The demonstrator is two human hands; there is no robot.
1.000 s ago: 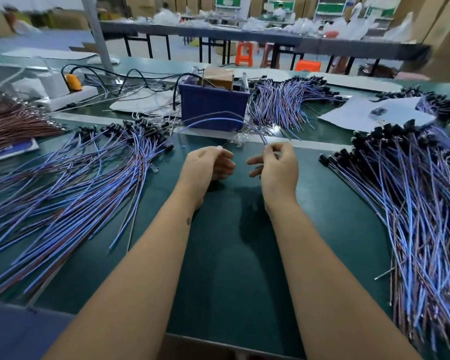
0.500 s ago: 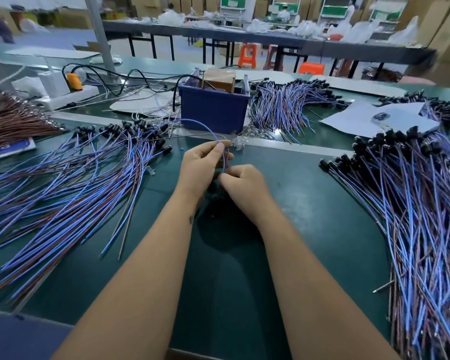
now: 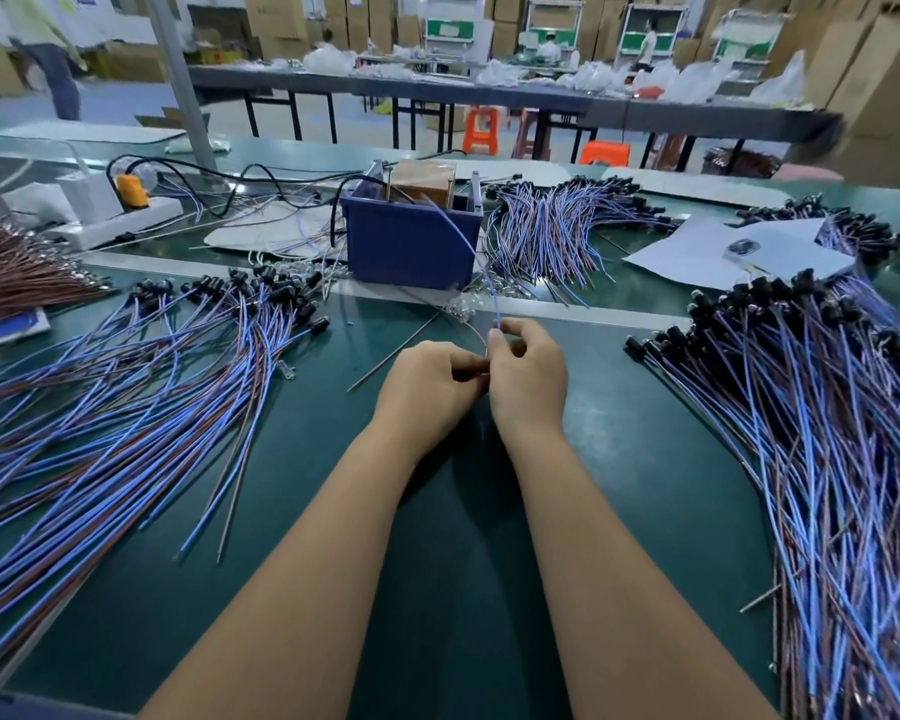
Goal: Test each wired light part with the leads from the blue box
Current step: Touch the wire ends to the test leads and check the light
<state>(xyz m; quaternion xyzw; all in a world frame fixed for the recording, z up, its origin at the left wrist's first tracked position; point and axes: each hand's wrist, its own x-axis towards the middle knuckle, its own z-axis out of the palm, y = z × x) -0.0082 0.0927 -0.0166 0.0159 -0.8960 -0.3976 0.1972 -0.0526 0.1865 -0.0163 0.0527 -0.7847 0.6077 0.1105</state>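
Your left hand (image 3: 430, 389) and right hand (image 3: 528, 376) meet at the near middle of the green table (image 3: 437, 563), fingers curled and touching. The right pinches the end of a blue lead (image 3: 476, 252), which runs up and away, slightly left, to the blue box (image 3: 411, 246) straight beyond your hands. What the left grips is hidden; I judge a wired part. Untested or finished bundles lie left (image 3: 126, 397) and right (image 3: 827, 407), equally close to either hand.

- The right hand (image 3: 528, 379), open and apart a second ago, now pinches the blue lead (image 3: 481, 262) beside the left hand (image 3: 427, 389).
- Both hands now meet over the desk (image 3: 619, 449).
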